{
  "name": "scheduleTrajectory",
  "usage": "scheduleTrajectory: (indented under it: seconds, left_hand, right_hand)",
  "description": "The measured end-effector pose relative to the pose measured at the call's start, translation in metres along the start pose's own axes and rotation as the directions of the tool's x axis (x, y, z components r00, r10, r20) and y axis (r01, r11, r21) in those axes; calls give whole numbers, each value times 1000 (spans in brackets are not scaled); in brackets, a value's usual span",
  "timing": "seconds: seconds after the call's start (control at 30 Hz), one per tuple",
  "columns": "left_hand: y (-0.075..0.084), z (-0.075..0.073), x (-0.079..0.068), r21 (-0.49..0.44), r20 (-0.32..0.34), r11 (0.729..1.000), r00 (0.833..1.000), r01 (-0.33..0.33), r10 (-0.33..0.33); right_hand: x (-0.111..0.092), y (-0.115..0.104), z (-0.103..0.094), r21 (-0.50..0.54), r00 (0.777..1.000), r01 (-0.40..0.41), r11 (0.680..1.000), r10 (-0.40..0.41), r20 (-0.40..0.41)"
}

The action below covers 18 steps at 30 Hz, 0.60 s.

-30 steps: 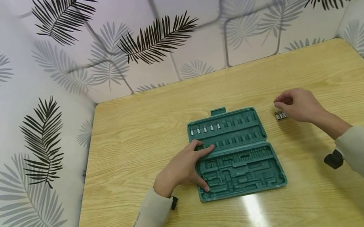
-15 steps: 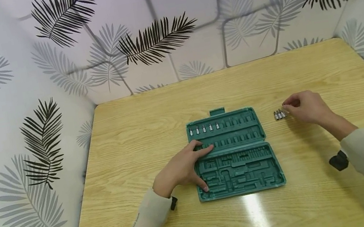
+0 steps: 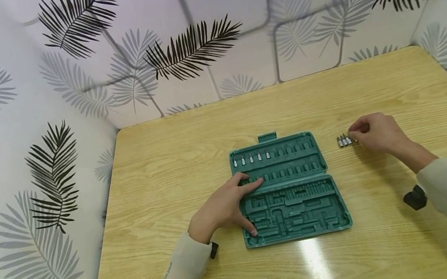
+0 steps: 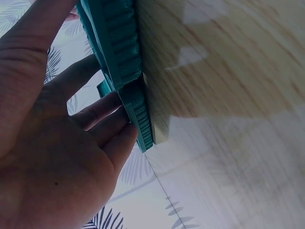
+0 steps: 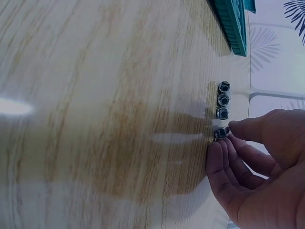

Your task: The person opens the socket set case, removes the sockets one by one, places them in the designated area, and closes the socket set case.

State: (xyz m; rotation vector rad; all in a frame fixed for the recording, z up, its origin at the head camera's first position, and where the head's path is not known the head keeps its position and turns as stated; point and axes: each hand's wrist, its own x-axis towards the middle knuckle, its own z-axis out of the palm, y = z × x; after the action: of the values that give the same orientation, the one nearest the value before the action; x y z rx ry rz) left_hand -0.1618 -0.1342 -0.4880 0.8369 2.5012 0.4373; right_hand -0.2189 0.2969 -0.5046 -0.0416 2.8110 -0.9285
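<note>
An unfolded green tool case (image 3: pixel 301 234) lies on the wooden table. My left hand (image 3: pixel 226 204) rests on its left side, fingers spread, thumb on the near half and index finger across the far half. In the left wrist view, several fingers (image 4: pixel 125 143) lie against the case's edge. Several silver bit sockets (image 3: pixel 251 158) sit in the left slots of the top row. Right of the case, my right hand (image 3: pixel 375 132) pinches a bit socket (image 5: pixel 221 133) between thumb and fingertips. Three more bit sockets (image 5: pixel 223 99) stand in a row beside it, square holes toward the camera.
The table (image 3: pixel 166 169) extends around the case on all sides. Leaf-patterned wall covering (image 3: pixel 206 34) meets its back edge. Moulded recesses (image 3: pixel 302 215) fill the near half of the case, and a latch tab (image 3: pixel 267 137) sticks out at its far edge.
My right hand has moved right and slightly nearer, from above the small row of bit sockets to its right end, uncovering the others. The left hand and the case have stayed put.
</note>
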Motion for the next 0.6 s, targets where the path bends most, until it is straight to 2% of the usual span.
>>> scheduleTrajectory:
  seconds: [0.03, 0.1, 0.23, 0.27, 0.6]
  left_hand:
    - [-8, 7, 3, 8, -11, 1000, 1000, -16, 16]
    - [-9, 7, 3, 8, -13, 1000, 1000, -19, 19]
    - [-8, 7, 3, 12, -14, 1000, 1000, -12, 12]
    - [0, 1, -1, 3, -4, 1000, 1000, 6, -6]
    - [1, 0, 0, 6, -3, 1000, 1000, 11, -11]
  right_hand:
    - [0, 0, 0, 3, 1000, -5, 1000, 5, -1]
    - [0, -1, 0, 13, 1000, -13, 1000, 13, 1]
    - [-1, -1, 0, 21, 1000, -16, 1000, 16, 5]
    - [-1, -2, 0, 21, 1000, -16, 1000, 16, 6]
    - [-2, -3, 0, 7, 1000, -5, 1000, 5, 1]
